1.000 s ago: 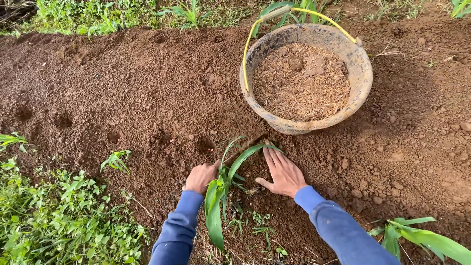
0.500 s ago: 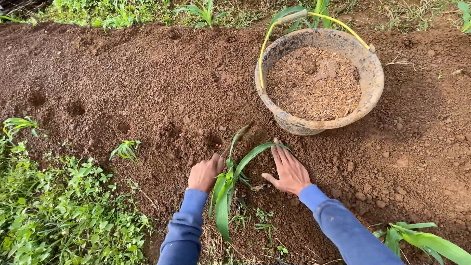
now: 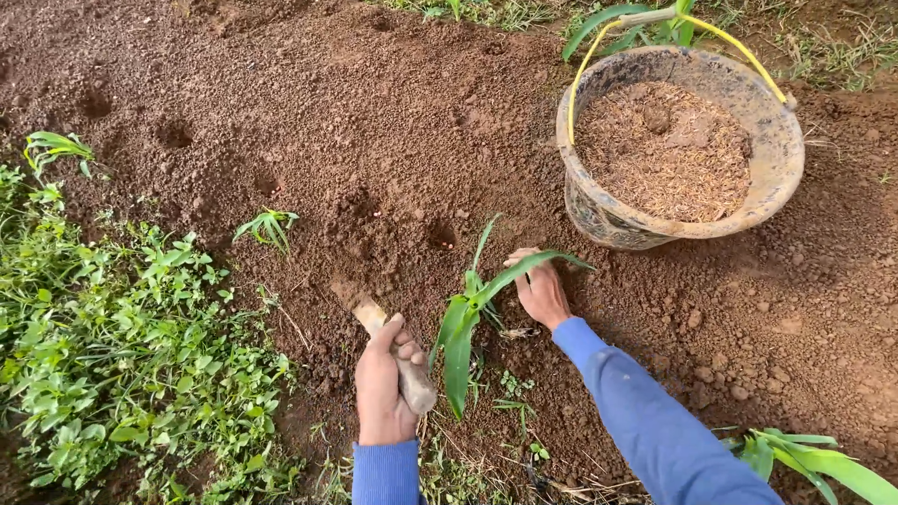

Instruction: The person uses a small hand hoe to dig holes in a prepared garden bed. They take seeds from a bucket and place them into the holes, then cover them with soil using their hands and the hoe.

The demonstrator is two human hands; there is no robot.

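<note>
1. Green against the red-brown soil (image 3: 281,103), the seedling (image 3: 465,323) stands between my two hands in the head view, the only view I have. Its base sits in the loose earth just right of my left hand (image 3: 382,388) and just left of my right hand (image 3: 541,290).

2. My right hand is the nearer one: its palm and fingers lie flat on the soil, touching the ground beside the stem, with one long leaf arching across its knuckles. That grip is open and holds nothing.

3. My left hand is closed in a fist around the handle of a small digging tool (image 3: 388,341). The tool's long axis runs from my fist up and to the left, with its soil-caked blade end touching the ground beside a shallow hole (image 3: 440,234). The seedling lies to the right of this grip, apart from the blade.

4. The seedling looks young and limp-leaved: a few narrow, strap-like blades, the longest drooping down towards me, another leaning up and away towards the basket (image 3: 599,210).

5. That basket stands well beyond my right hand, mud-stained, with a yellow handle and a fill of pale brown, crumbly material. I cannot tell what the material is.

6. Weeds (image 3: 122,355) crowd the left edge of the bed.
</note>
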